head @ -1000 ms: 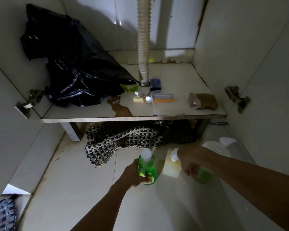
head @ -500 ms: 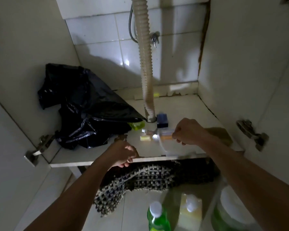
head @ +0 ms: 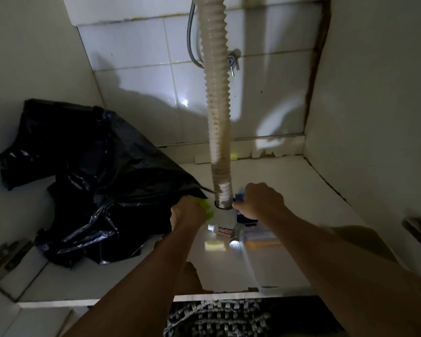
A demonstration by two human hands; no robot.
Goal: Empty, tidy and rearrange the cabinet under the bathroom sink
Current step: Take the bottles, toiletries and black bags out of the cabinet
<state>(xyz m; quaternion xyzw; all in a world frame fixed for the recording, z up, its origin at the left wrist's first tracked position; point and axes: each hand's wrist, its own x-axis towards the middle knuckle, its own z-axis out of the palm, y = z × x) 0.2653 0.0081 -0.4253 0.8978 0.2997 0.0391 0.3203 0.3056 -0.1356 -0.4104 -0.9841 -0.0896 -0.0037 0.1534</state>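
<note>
Under sink, on cabinet shelf (head: 289,186), I see both hands reaching to base of ribbed drain hose (head: 216,117). Left hand (head: 187,212) curls around lime-green item (head: 208,207) at edge of crumpled black bin bag (head: 95,178). Right hand (head: 260,200) grips dark blue box (head: 244,218) just right of hose. Near front: toothpaste tube (head: 223,230), small yellow bar (head: 214,246), shiny round metal piece (head: 236,242). Woven mat (head: 216,317) lies on floor below shelf.
</note>
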